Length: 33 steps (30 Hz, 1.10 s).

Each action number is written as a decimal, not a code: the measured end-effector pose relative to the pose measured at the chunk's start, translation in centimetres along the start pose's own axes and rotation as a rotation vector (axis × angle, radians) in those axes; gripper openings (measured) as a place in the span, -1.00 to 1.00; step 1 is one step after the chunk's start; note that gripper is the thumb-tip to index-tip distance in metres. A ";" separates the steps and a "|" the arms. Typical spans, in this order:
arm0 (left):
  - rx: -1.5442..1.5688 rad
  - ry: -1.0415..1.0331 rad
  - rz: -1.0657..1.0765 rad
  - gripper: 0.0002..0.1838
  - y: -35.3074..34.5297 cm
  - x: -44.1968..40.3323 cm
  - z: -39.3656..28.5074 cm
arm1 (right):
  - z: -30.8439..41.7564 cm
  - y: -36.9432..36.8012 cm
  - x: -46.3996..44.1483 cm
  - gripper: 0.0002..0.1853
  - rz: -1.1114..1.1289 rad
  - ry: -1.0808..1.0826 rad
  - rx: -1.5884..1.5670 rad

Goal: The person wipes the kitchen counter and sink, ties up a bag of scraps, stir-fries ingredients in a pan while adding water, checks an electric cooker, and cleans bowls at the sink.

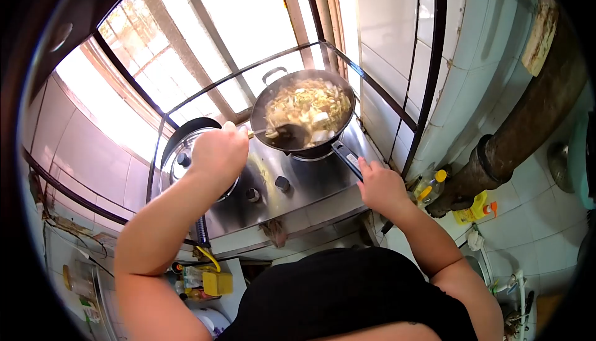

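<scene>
A dark wok [257, 112] sits on the right burner of the steel stove [310, 186], holding chopped pale and yellowish food [307, 105] with a little steam over it. My left hand [220, 151] is closed round the handle of a spatula, whose dark head [290, 136] lies in the wok at the near left edge of the food. My right hand [382, 187] grips the end of the wok's black handle [347, 158].
Left of the wok stands a pan with a glass lid [184, 159]. Two stove knobs [282, 183] are at the front. A black metal frame [372, 86] surrounds the stove. Bottles [434, 186] and a thick pipe [515, 136] are at right; a yellow container [217, 283] is lower left.
</scene>
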<state>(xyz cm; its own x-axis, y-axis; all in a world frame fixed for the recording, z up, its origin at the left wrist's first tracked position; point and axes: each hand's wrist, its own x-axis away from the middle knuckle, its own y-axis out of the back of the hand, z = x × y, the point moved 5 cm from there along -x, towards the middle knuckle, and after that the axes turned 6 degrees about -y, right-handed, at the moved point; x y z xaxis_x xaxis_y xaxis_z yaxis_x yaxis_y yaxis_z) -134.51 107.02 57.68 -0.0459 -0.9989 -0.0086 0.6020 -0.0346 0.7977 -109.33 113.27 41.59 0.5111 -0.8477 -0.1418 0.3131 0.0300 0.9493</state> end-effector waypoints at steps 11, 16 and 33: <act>-0.024 0.046 -0.063 -0.89 4.5 -2.3 6.8 | 1.0 0.6 0.6 -0.42 -0.022 -0.019 -0.059; -0.082 0.209 0.254 -0.83 4.9 -9.7 4.4 | 0.8 0.5 0.9 -0.41 -0.045 -0.003 -0.033; 1.200 0.169 0.408 -0.66 -21.0 -11.3 7.8 | 0.7 1.1 0.6 -0.44 -0.024 0.048 -0.037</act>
<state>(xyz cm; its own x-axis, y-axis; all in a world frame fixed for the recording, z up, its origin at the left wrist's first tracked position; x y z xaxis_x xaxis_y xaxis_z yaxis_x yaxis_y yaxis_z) -152.84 119.32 45.72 0.1260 -0.9249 0.3588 -0.5493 0.2362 0.8016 -109.25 112.40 42.73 0.5407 -0.8221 -0.1782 0.3546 0.0307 0.9345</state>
